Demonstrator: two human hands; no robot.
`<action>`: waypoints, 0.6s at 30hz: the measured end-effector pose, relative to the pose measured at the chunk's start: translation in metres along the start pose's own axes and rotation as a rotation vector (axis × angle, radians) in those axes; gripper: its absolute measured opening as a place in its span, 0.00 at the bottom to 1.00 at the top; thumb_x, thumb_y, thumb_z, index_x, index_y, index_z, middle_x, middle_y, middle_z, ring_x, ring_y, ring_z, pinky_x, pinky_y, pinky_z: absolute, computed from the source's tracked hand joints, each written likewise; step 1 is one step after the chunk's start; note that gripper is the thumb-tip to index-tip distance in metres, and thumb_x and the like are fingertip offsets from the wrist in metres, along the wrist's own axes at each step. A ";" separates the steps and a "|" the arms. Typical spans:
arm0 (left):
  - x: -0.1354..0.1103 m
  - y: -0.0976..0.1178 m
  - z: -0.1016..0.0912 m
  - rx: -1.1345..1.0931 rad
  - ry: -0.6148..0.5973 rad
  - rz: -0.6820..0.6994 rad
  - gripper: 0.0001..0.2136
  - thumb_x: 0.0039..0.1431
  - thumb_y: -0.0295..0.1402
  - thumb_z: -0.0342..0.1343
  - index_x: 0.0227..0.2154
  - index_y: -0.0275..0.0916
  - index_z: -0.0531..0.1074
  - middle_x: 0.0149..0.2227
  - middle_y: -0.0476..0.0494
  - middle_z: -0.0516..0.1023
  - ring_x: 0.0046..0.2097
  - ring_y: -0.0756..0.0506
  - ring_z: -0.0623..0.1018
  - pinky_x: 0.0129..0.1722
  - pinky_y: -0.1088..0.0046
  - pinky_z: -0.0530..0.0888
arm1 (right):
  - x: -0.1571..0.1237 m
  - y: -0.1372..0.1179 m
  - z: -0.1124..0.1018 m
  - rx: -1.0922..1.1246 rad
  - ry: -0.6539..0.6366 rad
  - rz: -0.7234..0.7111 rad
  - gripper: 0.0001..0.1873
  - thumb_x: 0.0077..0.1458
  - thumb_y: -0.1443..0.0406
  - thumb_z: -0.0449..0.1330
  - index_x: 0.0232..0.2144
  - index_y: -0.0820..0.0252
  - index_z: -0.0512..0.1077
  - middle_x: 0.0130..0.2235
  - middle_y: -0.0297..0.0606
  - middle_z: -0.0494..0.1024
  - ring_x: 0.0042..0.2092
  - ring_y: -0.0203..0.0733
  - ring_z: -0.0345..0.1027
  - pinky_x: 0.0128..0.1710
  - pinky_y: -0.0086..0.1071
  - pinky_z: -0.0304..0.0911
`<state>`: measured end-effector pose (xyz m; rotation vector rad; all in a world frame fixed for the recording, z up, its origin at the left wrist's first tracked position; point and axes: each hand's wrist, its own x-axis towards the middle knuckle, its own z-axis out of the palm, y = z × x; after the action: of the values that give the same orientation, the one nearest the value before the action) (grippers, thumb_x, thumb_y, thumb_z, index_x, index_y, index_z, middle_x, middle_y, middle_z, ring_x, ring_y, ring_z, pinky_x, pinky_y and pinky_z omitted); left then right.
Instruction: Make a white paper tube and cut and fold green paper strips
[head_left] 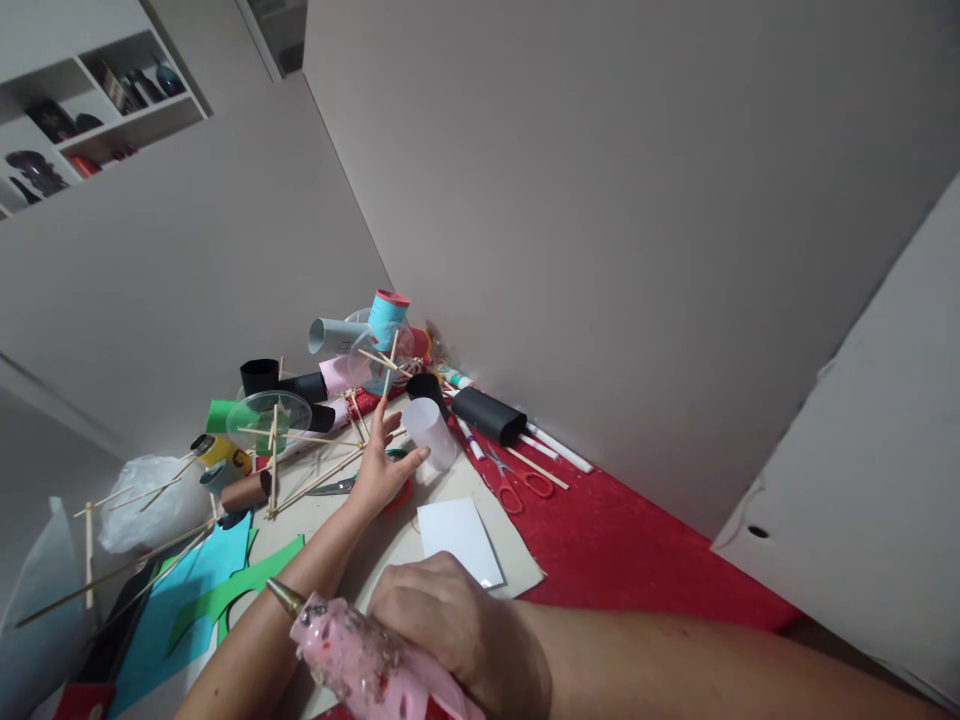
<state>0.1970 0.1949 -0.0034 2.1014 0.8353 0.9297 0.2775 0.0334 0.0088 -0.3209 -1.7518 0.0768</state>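
My right hand (450,610) is wrapped round a pink hot glue gun (360,655) in the foreground. Its metal nozzle points to the upper left, across my left forearm. My left hand (382,465) reaches farther out, thumb and fingers apart, beside a translucent white plastic cylinder (433,438). One fingertip is close to a frame of thin wooden sticks (388,365); whether it touches cannot be made out. Scissors (334,488) lie partly hidden under that hand. Just to its right is a white card (459,540) on a pale board (517,570).
Red-handled scissors (517,490), a black paper tube (489,415) and white sticks lie on the red cloth (615,560). Paper tubes, a clear plastic disc (247,412) and stick frames crowd the left. Green paper (232,595) lies there too. Grey walls (600,250) stand behind.
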 end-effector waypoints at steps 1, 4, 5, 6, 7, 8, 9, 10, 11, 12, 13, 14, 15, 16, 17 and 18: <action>0.001 -0.001 0.001 -0.015 -0.017 0.002 0.45 0.52 0.38 0.65 0.67 0.44 0.43 0.60 0.31 0.65 0.61 0.38 0.66 0.60 0.53 0.59 | 0.000 0.000 0.000 0.000 -0.004 -0.002 0.19 0.69 0.59 0.41 0.28 0.58 0.62 0.24 0.35 0.70 0.26 0.36 0.66 0.25 0.28 0.60; 0.005 -0.005 0.003 -0.038 -0.054 0.030 0.49 0.50 0.36 0.66 0.67 0.45 0.40 0.60 0.33 0.66 0.61 0.38 0.66 0.62 0.54 0.57 | -0.003 0.001 0.001 -0.019 -0.050 -0.001 0.17 0.67 0.57 0.45 0.30 0.59 0.62 0.26 0.34 0.70 0.27 0.36 0.66 0.26 0.28 0.61; 0.006 -0.007 0.004 -0.044 -0.062 0.031 0.50 0.49 0.36 0.67 0.68 0.45 0.38 0.60 0.33 0.66 0.61 0.38 0.66 0.62 0.54 0.57 | -0.003 0.001 0.001 -0.030 -0.080 0.005 0.16 0.66 0.56 0.47 0.30 0.59 0.62 0.26 0.34 0.70 0.27 0.36 0.66 0.26 0.28 0.61; 0.007 -0.008 0.005 -0.049 -0.068 0.027 0.51 0.49 0.36 0.67 0.68 0.46 0.36 0.59 0.33 0.67 0.61 0.38 0.66 0.62 0.54 0.57 | -0.004 0.002 0.002 -0.043 -0.108 0.013 0.16 0.66 0.56 0.48 0.30 0.59 0.62 0.26 0.35 0.70 0.28 0.36 0.66 0.26 0.29 0.61; 0.008 -0.009 0.006 -0.055 -0.070 0.020 0.52 0.49 0.36 0.67 0.68 0.46 0.35 0.59 0.33 0.68 0.61 0.38 0.67 0.62 0.54 0.57 | -0.005 0.002 0.002 -0.050 -0.126 0.020 0.16 0.66 0.56 0.48 0.29 0.59 0.62 0.26 0.34 0.70 0.28 0.36 0.66 0.26 0.29 0.61; 0.009 -0.010 0.007 -0.058 -0.069 0.013 0.53 0.49 0.37 0.67 0.68 0.45 0.33 0.58 0.33 0.69 0.61 0.39 0.67 0.62 0.54 0.57 | -0.005 0.002 0.003 -0.053 -0.128 0.024 0.17 0.66 0.56 0.48 0.29 0.59 0.62 0.26 0.34 0.70 0.27 0.36 0.66 0.26 0.29 0.61; 0.010 -0.010 0.008 -0.060 -0.064 0.008 0.54 0.49 0.37 0.68 0.68 0.45 0.32 0.57 0.34 0.70 0.60 0.39 0.68 0.63 0.54 0.56 | -0.005 0.002 0.003 -0.052 -0.121 0.024 0.17 0.66 0.57 0.47 0.28 0.59 0.63 0.26 0.34 0.69 0.27 0.35 0.65 0.25 0.29 0.60; 0.011 -0.010 0.009 -0.063 -0.058 0.003 0.55 0.48 0.37 0.68 0.68 0.44 0.32 0.57 0.34 0.70 0.60 0.39 0.68 0.63 0.54 0.56 | -0.005 0.003 0.003 -0.050 -0.111 0.022 0.17 0.67 0.57 0.46 0.28 0.59 0.63 0.25 0.34 0.69 0.27 0.35 0.65 0.25 0.29 0.60; 0.013 -0.010 0.010 -0.070 -0.054 -0.001 0.55 0.48 0.38 0.68 0.68 0.44 0.31 0.57 0.34 0.70 0.60 0.39 0.69 0.63 0.55 0.56 | -0.005 0.003 0.003 -0.050 -0.108 0.024 0.18 0.67 0.58 0.45 0.28 0.59 0.63 0.25 0.33 0.68 0.26 0.35 0.64 0.24 0.29 0.60; 0.014 -0.009 0.011 -0.084 -0.052 -0.006 0.56 0.47 0.38 0.69 0.68 0.44 0.31 0.57 0.34 0.70 0.59 0.39 0.69 0.63 0.55 0.57 | -0.006 0.003 0.003 -0.051 -0.111 0.024 0.19 0.68 0.58 0.45 0.27 0.59 0.63 0.25 0.33 0.68 0.26 0.35 0.64 0.24 0.29 0.59; 0.016 -0.009 0.012 -0.103 -0.053 -0.015 0.56 0.47 0.38 0.69 0.68 0.45 0.32 0.57 0.34 0.70 0.59 0.39 0.69 0.62 0.55 0.58 | -0.006 0.003 0.003 -0.053 -0.114 0.024 0.19 0.68 0.58 0.44 0.27 0.59 0.63 0.24 0.33 0.68 0.26 0.35 0.63 0.23 0.29 0.59; 0.017 -0.008 0.014 -0.127 -0.057 -0.025 0.56 0.46 0.38 0.69 0.68 0.45 0.32 0.57 0.33 0.70 0.59 0.39 0.70 0.61 0.55 0.60 | -0.006 0.003 0.003 -0.055 -0.118 0.023 0.20 0.68 0.58 0.44 0.26 0.59 0.63 0.24 0.33 0.67 0.26 0.35 0.63 0.23 0.29 0.59; 0.018 -0.008 0.014 -0.149 -0.061 -0.035 0.56 0.46 0.37 0.69 0.68 0.46 0.32 0.57 0.33 0.70 0.58 0.39 0.70 0.60 0.55 0.61 | -0.006 0.003 0.003 -0.058 -0.121 0.022 0.20 0.68 0.58 0.44 0.26 0.59 0.63 0.24 0.33 0.67 0.26 0.35 0.63 0.23 0.29 0.58; 0.019 -0.008 0.015 -0.168 -0.063 -0.044 0.56 0.46 0.37 0.69 0.68 0.46 0.32 0.57 0.33 0.70 0.58 0.39 0.71 0.60 0.55 0.62 | -0.006 0.003 0.004 -0.060 -0.119 0.015 0.21 0.68 0.58 0.44 0.26 0.60 0.64 0.23 0.33 0.67 0.26 0.35 0.63 0.23 0.29 0.58; 0.019 -0.008 0.016 -0.182 -0.061 -0.050 0.56 0.46 0.37 0.69 0.68 0.45 0.32 0.56 0.33 0.71 0.58 0.39 0.71 0.59 0.55 0.63 | -0.006 0.003 0.004 -0.061 -0.116 0.009 0.21 0.68 0.57 0.44 0.26 0.60 0.64 0.23 0.33 0.67 0.26 0.35 0.63 0.23 0.29 0.58; 0.019 -0.008 0.016 -0.192 -0.059 -0.056 0.56 0.46 0.37 0.69 0.68 0.45 0.32 0.55 0.33 0.71 0.57 0.39 0.71 0.59 0.55 0.63 | -0.006 0.003 0.004 -0.060 -0.112 0.003 0.22 0.68 0.57 0.44 0.26 0.60 0.64 0.23 0.33 0.67 0.26 0.35 0.63 0.23 0.29 0.58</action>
<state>0.2180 0.2087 -0.0113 1.9217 0.7405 0.8786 0.2757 0.0354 0.0012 -0.3695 -1.8673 0.0453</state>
